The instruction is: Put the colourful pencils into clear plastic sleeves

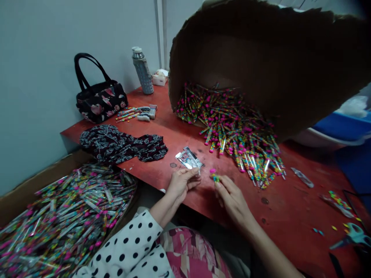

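Note:
My left hand [182, 184] is closed in a pinch on the near end of a clear and silver plastic wrapper [188, 157] above the red table. To its right, my right hand [232, 197] is closed around a candy tube [214, 176] with small coloured sweets and a pink end showing; the rest is hidden by the fingers. The two hands are apart. Beyond them, a large pile of pink-capped candy tubes [232, 127] spills from a cardboard box [261, 65] lying on its side.
A box at the lower left holds many wrapped tubes [72, 208]. A patterned cloth [121, 143], floral handbag [101, 101], flask [142, 73] and a few loose tubes [127, 113] lie on the red table [226, 231]. Scissors [352, 235] and loose sweets [318, 231] are at right.

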### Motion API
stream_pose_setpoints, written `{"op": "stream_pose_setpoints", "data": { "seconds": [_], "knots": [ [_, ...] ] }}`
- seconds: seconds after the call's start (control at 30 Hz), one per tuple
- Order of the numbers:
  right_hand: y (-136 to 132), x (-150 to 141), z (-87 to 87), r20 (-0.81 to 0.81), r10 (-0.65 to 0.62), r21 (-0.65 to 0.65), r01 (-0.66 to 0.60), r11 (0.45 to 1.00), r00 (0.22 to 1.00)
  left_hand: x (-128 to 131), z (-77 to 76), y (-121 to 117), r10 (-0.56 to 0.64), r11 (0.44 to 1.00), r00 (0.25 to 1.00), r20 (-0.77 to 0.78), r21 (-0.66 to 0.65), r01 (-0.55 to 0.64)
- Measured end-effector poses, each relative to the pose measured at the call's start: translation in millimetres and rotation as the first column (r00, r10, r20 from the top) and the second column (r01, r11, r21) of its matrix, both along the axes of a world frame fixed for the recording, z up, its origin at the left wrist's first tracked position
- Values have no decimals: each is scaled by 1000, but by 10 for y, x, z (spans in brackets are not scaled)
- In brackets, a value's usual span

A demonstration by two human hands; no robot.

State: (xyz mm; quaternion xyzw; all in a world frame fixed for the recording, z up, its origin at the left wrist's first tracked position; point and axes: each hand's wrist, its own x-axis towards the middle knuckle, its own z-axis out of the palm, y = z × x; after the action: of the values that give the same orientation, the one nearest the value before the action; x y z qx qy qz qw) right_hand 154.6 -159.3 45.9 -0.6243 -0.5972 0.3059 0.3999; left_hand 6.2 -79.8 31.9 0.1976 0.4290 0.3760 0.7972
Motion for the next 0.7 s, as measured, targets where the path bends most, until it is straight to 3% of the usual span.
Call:
{"op": "stream_pose_setpoints", "data": {
  "seconds": [0.1, 0.23, 0.47, 0.6, 0.7],
  "knots": [
    [-156, -91, -41, 69, 32, -44, -29, 999, 997, 47, 10, -3, 29, 999, 997, 77, -44, -26],
    [-168, -160, -85, 74, -5, -60, 10, 998, 997, 108, 55, -48, 19, 1000, 993, 117, -17, -18],
    [-169, -163, -101, 27, -42, -40, 43, 998, 999, 120, 143, -102, 23, 996, 1000, 16, 88, -24],
    [-216, -189, -105, -11, -79, 18, 79, 997, 997, 126, 126, -98, 64, 994, 998, 24, 83, -66],
    [-227, -197, -105, -36, -104, 38, 105, 994, 994, 138, 115, -108, 30, 997, 999, 40, 74, -33]
  ]
}}
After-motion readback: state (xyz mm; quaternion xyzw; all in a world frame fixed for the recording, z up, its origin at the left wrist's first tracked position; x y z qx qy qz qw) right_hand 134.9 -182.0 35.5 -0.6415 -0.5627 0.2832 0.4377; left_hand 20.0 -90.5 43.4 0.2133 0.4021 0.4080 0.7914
